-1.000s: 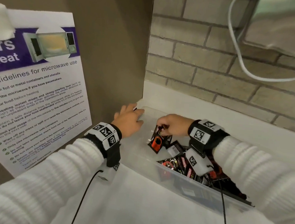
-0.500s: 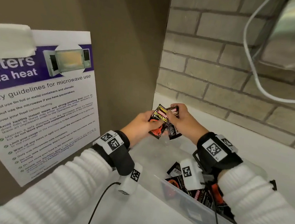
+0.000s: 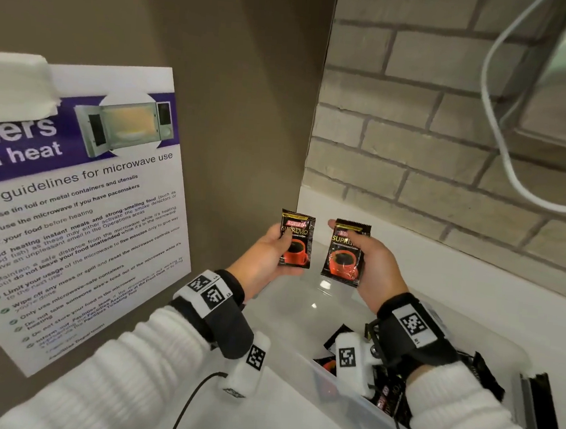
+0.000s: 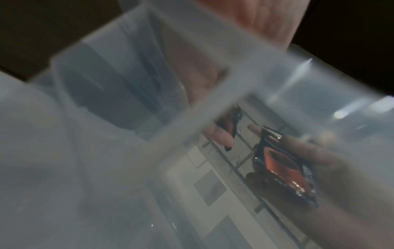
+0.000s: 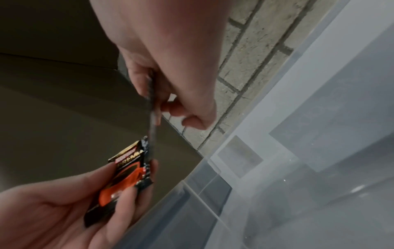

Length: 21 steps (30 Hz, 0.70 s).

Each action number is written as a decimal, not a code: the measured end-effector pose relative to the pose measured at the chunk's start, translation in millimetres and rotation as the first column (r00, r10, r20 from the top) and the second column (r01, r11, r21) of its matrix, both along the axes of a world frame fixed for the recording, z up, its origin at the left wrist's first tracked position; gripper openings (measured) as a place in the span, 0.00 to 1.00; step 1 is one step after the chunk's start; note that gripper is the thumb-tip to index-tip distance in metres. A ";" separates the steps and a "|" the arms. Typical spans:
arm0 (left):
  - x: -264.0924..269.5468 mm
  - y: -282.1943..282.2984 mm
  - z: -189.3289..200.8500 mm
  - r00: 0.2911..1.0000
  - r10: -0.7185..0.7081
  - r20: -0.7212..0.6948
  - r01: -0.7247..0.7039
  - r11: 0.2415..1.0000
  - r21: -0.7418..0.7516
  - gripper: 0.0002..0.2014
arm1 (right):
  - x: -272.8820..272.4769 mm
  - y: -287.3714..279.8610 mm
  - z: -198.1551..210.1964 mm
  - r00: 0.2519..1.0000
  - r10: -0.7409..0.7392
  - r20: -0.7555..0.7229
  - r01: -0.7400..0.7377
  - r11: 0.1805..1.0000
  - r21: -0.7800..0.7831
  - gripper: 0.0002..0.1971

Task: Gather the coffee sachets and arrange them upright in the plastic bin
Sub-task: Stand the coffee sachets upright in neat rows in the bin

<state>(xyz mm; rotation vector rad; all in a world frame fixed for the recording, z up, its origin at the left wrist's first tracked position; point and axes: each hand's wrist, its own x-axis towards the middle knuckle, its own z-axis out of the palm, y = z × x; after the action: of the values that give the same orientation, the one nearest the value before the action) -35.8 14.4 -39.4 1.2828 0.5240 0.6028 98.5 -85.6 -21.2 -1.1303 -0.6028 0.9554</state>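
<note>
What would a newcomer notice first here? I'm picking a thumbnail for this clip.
Two black sachets with red cups, held upright side by side above the plastic bin: one sachet in the left hand, the other sachet in the right hand. On the left wall hangs a microwave poster.

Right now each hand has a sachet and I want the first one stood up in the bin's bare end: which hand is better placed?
Probably left. The left hand holds its sachet upright nearest the plastic bin's bare left end.
</note>
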 end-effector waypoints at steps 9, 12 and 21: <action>4.8 -16.2 -4.8 0.991 -0.115 -0.064 0.119 0.991 0.062 0.16 | -13.6 9.4 -11.9 0.871 -0.082 0.484 0.115 0.993 -0.039 0.17; 7.2 -18.9 -10.1 0.979 -0.145 -0.139 0.161 0.981 0.109 0.20 | -16.9 11.7 -11.2 0.814 -0.048 0.579 0.119 0.989 -0.086 0.10; 3.4 -17.6 -2.6 0.998 -0.053 0.041 0.056 0.995 -0.082 0.14 | 12.0 -11.3 -14.7 0.525 0.524 0.671 0.157 0.715 -0.681 0.14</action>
<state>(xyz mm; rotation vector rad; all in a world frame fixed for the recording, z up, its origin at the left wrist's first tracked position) -32.3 -3.2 -42.0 1.2008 0.4761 0.5540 110.5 -96.8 -35.8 -2.3145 -1.2603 0.7801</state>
